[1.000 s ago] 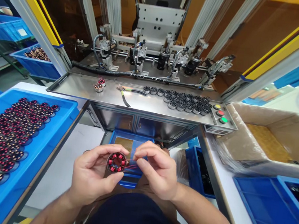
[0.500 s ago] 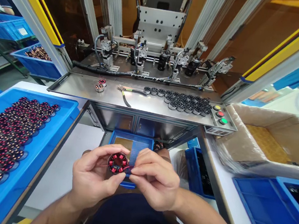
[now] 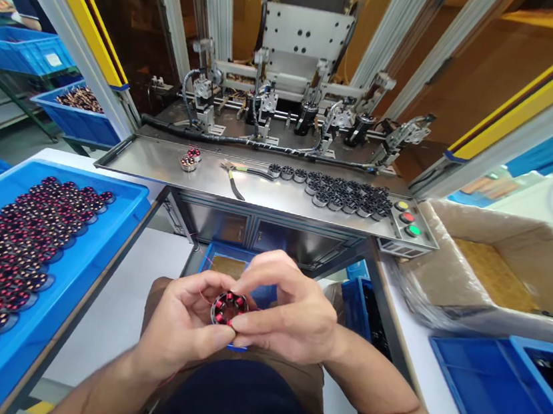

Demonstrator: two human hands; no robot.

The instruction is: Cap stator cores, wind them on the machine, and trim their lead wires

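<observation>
A small ring-shaped motor stator (image 3: pixel 220 318), wound with red wire coils, is in my left hand (image 3: pixel 176 321). The left thumb lies along its near edge and the fingers curl round its far left side. My right hand (image 3: pixel 288 312) grips the stator's right side, its thumb and fingertips on the rim and coils. Whether those fingertips also pinch a wire end is hidden. Thin red wire strands trail from the stator up and to the left. Both hands are above my lap, in front of the metal work ledge (image 3: pixel 155 168).
Left, a blue tray (image 3: pixel 129 199) carries rows of wound stators. On the ledge are two wound stators (image 3: pixel 189 163), pliers (image 3: pixel 234 181), many black unwound stators (image 3: pixel 348 196) and buttons (image 3: pixel 407 218). A winding machine (image 3: pixel 308 33) rises behind. Right are a lined carton (image 3: pixel 450 269) and blue bins (image 3: pixel 467 378).
My right hand has moved left and over the stator, from pulling at wire beside it to gripping its side. The stator has shifted slightly right and turned. The camera view has tilted a little.
</observation>
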